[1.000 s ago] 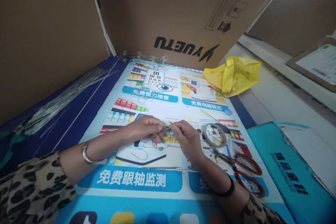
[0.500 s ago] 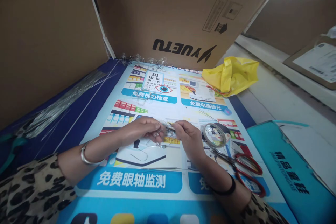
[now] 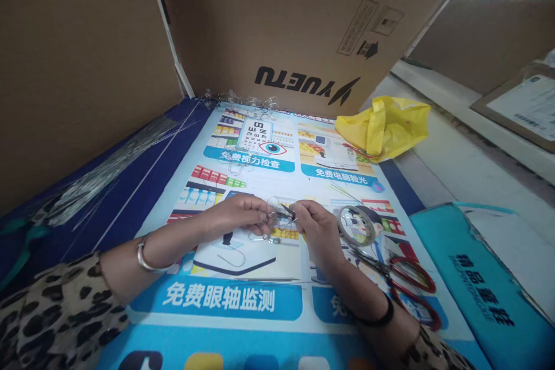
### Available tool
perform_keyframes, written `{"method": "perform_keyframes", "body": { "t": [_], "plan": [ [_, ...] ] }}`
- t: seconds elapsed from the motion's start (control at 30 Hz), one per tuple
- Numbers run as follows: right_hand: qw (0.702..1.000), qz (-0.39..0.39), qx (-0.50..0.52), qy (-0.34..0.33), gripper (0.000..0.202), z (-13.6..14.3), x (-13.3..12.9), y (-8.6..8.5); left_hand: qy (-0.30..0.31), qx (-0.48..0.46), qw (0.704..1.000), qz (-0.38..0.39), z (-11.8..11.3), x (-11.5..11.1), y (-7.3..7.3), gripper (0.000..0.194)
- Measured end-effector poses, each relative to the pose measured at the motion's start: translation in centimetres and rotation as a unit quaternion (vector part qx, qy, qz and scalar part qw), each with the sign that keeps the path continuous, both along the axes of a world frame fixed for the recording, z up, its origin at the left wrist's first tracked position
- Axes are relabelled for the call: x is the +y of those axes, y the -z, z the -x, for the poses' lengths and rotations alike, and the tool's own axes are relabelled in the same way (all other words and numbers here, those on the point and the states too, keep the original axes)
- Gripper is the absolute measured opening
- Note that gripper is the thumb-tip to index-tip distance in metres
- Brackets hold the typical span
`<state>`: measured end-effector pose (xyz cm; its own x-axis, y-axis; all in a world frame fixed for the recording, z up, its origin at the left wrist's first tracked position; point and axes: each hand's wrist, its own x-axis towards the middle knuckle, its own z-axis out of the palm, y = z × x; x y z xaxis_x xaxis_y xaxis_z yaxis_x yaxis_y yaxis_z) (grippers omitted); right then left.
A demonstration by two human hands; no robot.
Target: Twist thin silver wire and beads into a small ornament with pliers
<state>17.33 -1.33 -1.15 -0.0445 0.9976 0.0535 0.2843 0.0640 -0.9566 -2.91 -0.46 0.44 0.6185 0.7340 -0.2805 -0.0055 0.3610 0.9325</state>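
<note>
My left hand [image 3: 251,215] is closed, its fingertips pinching a thin wire piece with clear beads [image 3: 271,239] that hangs over the printed sheet. My right hand [image 3: 318,231] is wrapped round small pliers [image 3: 287,212], whose dark jaws point left and meet the wire close to the left fingertips. Most of the pliers is hidden in the palm. Below the hands, a bent wire [image 3: 234,257] and some straight wires [image 3: 269,280] lie on the sheet. Right of the right hand are a roll of clear tape [image 3: 370,231] and red-handled scissors [image 3: 411,274].
Cardboard walls [image 3: 243,23] enclose the back and left. A bundle of wires [image 3: 99,179] and teal-handled pliers [image 3: 30,237] lie at left. Beaded wire pieces [image 3: 255,105] sit along the back. A yellow bag [image 3: 390,127] and teal box [image 3: 459,260] stand at right.
The pliers' jaws show more clearly between the two hands. Both hands keep nearly the same place, and the whole view has shifted slightly.
</note>
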Motion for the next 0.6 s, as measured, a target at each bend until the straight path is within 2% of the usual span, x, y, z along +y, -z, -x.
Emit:
{"method": "perform_keyframes", "body": {
  "t": [0.13, 0.33, 0.6],
  "plan": [
    [1.000, 0.011, 0.014, 0.012, 0.024, 0.00, 0.01, 0.24, 0.008, 0.021, 0.999, -0.024, -0.14, -0.05, -0.16, 0.019],
    [1.000, -0.006, -0.001, 0.002, 0.023, -0.05, -0.01, 0.28, -0.027, 0.008, 1.000, -0.004, -0.59, -0.23, -0.18, 0.020],
    [1.000, -0.014, 0.000, -0.007, 0.023, -0.15, -0.08, 0.26, -0.033, 0.006, 0.999, 0.004, -0.75, -0.28, -0.36, 0.021]
  ]
}}
